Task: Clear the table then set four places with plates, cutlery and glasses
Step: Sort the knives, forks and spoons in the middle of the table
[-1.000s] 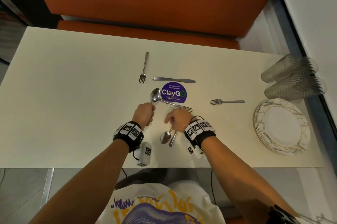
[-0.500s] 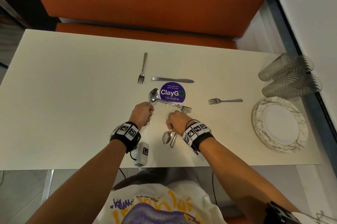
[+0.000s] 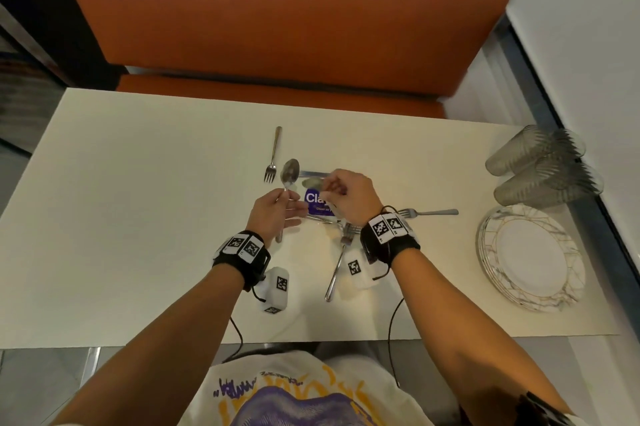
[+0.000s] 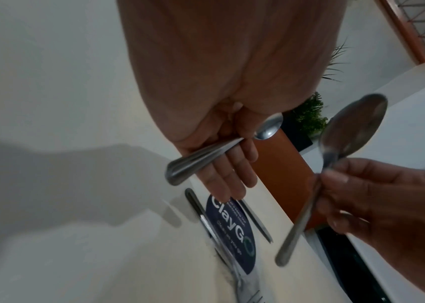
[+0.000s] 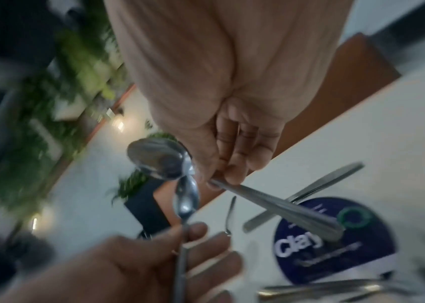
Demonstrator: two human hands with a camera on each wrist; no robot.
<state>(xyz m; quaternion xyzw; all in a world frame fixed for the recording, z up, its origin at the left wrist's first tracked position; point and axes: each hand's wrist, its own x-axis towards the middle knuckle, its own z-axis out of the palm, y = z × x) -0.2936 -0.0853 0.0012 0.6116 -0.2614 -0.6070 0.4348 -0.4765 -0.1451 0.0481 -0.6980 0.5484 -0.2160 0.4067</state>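
Note:
My left hand pinches a steel spoon by the neck, bowl pointing away and the other fingers straight. In the left wrist view that spoon runs back toward the camera. My right hand hovers over the purple ClayGo sticker and grips a second spoon, whose bowl almost touches the left one. On the cream table lie a fork at the back, a fork to the right, a fork under my right wrist, and a knife.
A stack of marbled plates sits at the table's right end, with two stacks of ribbed glasses lying on their sides behind it. An orange bench runs along the far edge. Another knife lies beside the sticker.
Both hands have risen off the table and moved away from me, each lifting its spoon. The right hand has moved over the sticker, uncovering the fork under its wrist.

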